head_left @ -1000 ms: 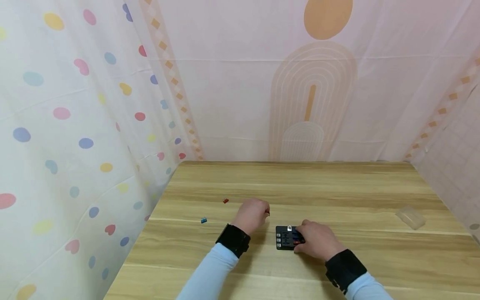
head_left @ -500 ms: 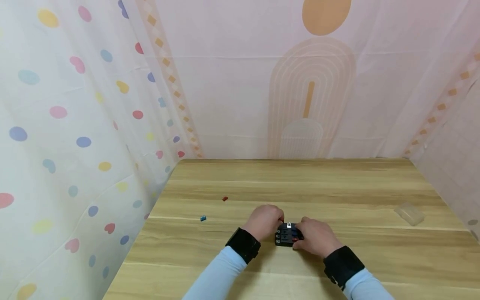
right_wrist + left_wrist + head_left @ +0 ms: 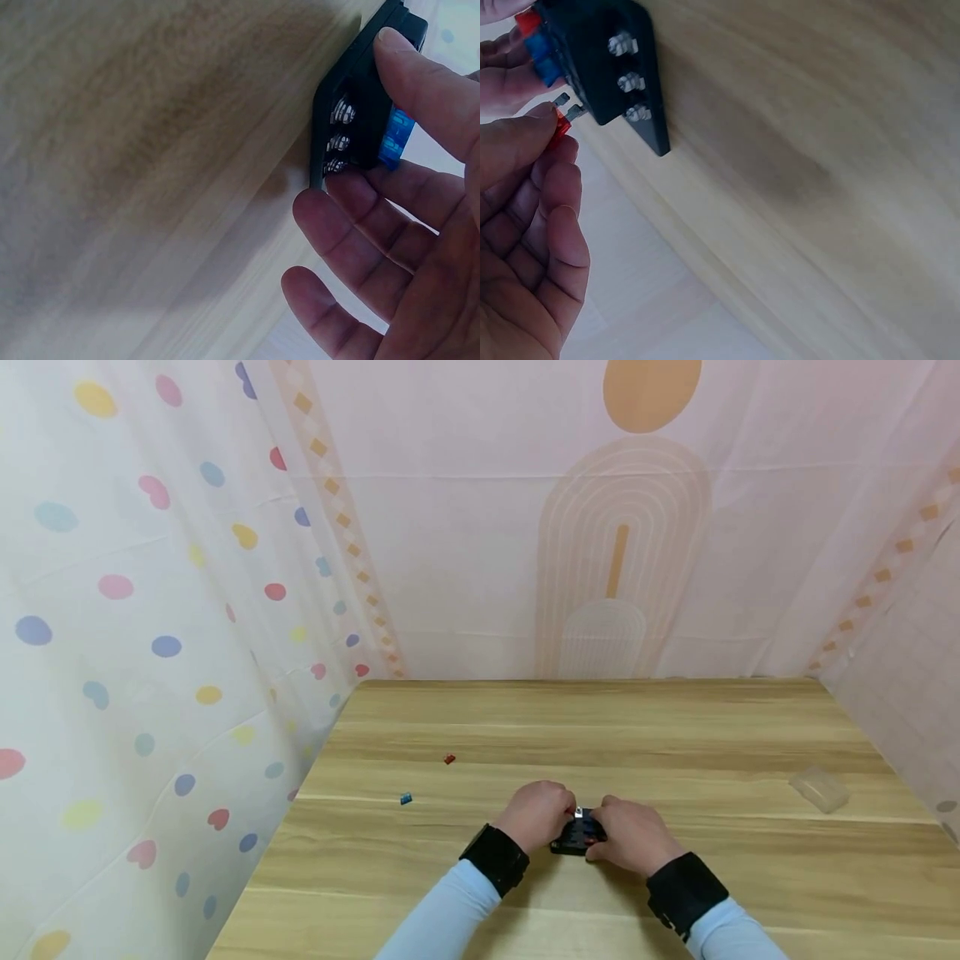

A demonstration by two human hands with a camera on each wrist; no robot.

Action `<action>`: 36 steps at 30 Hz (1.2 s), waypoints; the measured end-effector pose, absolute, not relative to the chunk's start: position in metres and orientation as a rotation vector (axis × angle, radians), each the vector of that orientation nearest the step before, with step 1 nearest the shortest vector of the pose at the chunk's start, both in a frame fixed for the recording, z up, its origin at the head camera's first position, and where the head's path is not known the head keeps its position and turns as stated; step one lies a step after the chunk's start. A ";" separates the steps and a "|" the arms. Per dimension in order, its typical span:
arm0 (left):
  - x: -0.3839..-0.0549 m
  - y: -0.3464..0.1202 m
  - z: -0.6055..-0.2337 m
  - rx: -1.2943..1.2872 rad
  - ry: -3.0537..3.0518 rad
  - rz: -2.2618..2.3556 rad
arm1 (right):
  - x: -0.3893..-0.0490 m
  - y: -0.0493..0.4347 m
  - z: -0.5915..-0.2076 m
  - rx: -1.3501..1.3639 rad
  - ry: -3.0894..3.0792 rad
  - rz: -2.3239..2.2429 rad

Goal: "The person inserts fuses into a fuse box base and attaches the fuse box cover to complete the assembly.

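Note:
A black fuse box [image 3: 577, 843] with metal screw terminals along its sides lies on the wooden table. Red and blue blade fuses [image 3: 396, 139] stand in it. My left hand [image 3: 537, 814] pinches a red blade fuse [image 3: 561, 129] between thumb and forefinger. In the left wrist view its two metal prongs point at the box, close by its face. My right hand [image 3: 636, 835] grips the box's right end, thumb on one edge and fingers curled at the opposite one. From the head, the left hand covers the box's upper left part.
A blue fuse [image 3: 406, 798] and a red fuse [image 3: 449, 759] lie on the table [image 3: 675, 727] to the left. At the right is a clear plastic cover [image 3: 821, 789]. Patterned curtains [image 3: 465, 568] hang behind and beside the table.
My left hand has moved right and down with the red fuse, from beside the fuse box to over its left part. The right hand stays on the box.

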State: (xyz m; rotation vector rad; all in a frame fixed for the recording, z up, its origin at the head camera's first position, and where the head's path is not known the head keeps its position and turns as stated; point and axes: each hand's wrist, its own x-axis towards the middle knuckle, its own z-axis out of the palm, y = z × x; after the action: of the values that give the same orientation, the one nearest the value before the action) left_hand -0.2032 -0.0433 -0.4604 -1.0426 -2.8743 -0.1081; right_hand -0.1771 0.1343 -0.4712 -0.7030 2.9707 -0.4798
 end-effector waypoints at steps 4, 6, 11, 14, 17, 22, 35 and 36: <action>-0.203 -0.043 -0.465 -1.048 -2.868 -0.104 | -0.178 0.134 -0.472 -0.697 2.964 -0.491; -0.203 -0.043 -0.467 -1.048 -2.862 -0.109 | -0.178 0.134 -0.473 -0.690 2.959 -0.491; -0.203 -0.041 -0.469 -1.055 -2.828 -0.094 | -0.178 0.134 -0.473 -0.688 2.969 -0.478; -0.204 -0.040 -0.469 -1.067 -2.816 -0.080 | -0.178 0.134 -0.473 -0.693 2.980 -0.479; -0.204 -0.041 -0.471 -1.064 -2.815 -0.071 | -0.178 0.134 -0.474 -0.701 2.985 -0.485; -0.203 -0.041 -0.473 -1.090 -2.785 -0.020 | -0.177 0.135 -0.473 -0.705 2.983 -0.493; -0.202 -0.036 -0.466 -1.087 -2.834 0.079 | -0.179 0.135 -0.475 -0.718 2.975 -0.481; -0.202 -0.036 -0.466 -1.088 -2.840 0.076 | -0.179 0.135 -0.475 -0.715 2.973 -0.479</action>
State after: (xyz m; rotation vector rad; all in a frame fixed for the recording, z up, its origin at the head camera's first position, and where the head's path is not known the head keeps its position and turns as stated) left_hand -0.2018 -0.0360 -0.4659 -1.0879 -2.8400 0.0759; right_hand -0.1793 0.1351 -0.4749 -0.7151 2.9726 -0.4786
